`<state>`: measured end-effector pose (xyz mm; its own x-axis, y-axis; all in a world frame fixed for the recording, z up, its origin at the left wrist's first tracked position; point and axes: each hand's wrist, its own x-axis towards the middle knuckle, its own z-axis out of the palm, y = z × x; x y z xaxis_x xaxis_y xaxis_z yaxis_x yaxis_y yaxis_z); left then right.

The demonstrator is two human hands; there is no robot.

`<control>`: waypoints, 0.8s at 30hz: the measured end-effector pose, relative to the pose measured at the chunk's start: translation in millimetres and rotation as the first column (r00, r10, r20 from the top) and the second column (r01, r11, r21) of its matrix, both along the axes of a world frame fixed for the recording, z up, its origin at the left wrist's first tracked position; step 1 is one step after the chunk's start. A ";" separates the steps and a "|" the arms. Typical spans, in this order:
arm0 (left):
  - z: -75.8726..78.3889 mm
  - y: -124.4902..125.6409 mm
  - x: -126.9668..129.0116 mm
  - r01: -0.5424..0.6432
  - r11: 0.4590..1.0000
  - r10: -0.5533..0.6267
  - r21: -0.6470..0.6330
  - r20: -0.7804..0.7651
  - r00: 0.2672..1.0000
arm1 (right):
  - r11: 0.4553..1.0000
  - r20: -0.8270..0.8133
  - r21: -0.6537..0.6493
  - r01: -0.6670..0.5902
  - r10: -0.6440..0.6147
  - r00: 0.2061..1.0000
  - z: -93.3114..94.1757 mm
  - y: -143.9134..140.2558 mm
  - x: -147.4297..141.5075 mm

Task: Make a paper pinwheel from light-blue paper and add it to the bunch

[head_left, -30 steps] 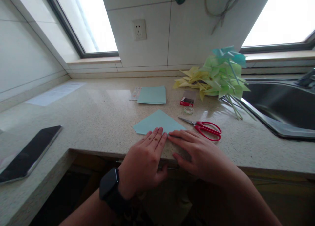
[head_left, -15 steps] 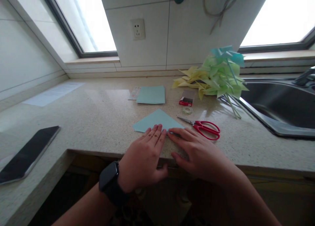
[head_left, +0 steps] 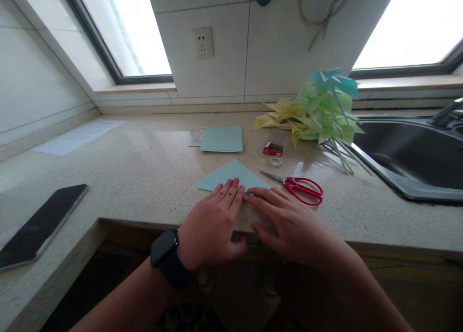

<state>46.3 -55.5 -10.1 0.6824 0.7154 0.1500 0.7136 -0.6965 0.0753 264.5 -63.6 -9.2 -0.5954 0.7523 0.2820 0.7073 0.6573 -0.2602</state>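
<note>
A light blue sheet of paper (head_left: pixel 233 172), folded into a triangle, lies on the counter with its point facing the wall. My left hand (head_left: pixel 215 221) rests flat on the paper's near edge, fingers stretched out. Beside it my right hand (head_left: pixel 285 218) lies with fingers extended, its fingertips at the near right edge of the same paper. Red-handled scissors (head_left: pixel 302 187) lie just beyond my right hand, blades pointing left. The fold along the near edge is partly hidden under my fingers.
Behind the triangle sits a stack of light blue paper (head_left: pixel 222 139). A roll of tape (head_left: pixel 275 161) and a small red box (head_left: pixel 274 147) lie right of it. Paper pinwheels (head_left: pixel 321 112) lean near the sink (head_left: pixel 405 148). A phone (head_left: pixel 45 226) lies at left, a printed sheet (head_left: pixel 77 136) behind.
My left hand has shifted slightly up and to the right along the paper, wrist included. My right hand and the things on the counter are nearly unchanged.
</note>
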 end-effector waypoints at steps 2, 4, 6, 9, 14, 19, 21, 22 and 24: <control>0.1 0.7 0.2 0.002 1.000 -0.002 0.001 0.001 1.000 | 1.000 0.006 0.000 0.005 -0.005 1.000 -0.6 -0.1 0.3; 0.3 1.2 0.3 0.004 1.000 -0.004 0.000 -0.001 1.000 | 1.000 0.022 -0.004 0.008 -0.008 1.000 -1.4 0.1 0.4; 0.4 1.7 0.4 0.007 1.000 -0.007 -0.002 -0.006 1.000 | 1.000 0.037 -0.009 0.017 -0.017 0.999 -1.9 0.4 0.3; 1.0 2.7 0.5 0.008 1.000 -0.008 -0.006 -0.017 1.000 | 0.999 0.054 -0.020 0.031 -0.030 0.998 -1.3 0.8 -0.1; 4.2 3.1 1.5 0.003 1.000 -0.004 -0.017 -0.035 0.999 | 0.999 0.057 -0.020 0.028 -0.027 0.998 1.4 1.5 -1.0; 7.5 3.9 2.4 0.004 0.999 -0.006 -0.033 -0.058 0.998 | 0.999 0.054 -0.028 0.028 -0.026 0.998 2.4 2.8 -0.8; 8.1 5.4 2.3 0.008 0.999 -0.010 -0.040 -0.069 0.998 | 0.999 0.059 -0.036 0.034 -0.032 0.998 2.1 3.4 -0.7; 8.4 6.4 2.2 0.009 0.999 -0.013 -0.043 -0.074 0.997 | 0.999 0.059 -0.038 0.037 -0.034 0.998 1.9 3.6 -0.8; 8.9 8.3 1.8 0.014 0.999 -0.019 -0.050 -0.084 0.996 | 0.998 0.058 -0.039 0.039 -0.037 0.998 1.5 3.8 -1.2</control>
<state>48.1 -47.2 -1.3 0.7029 0.7091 0.0562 0.7073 -0.7051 0.0500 263.2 -59.8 -7.7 -0.5803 0.7847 0.2177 0.7460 0.6195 -0.2444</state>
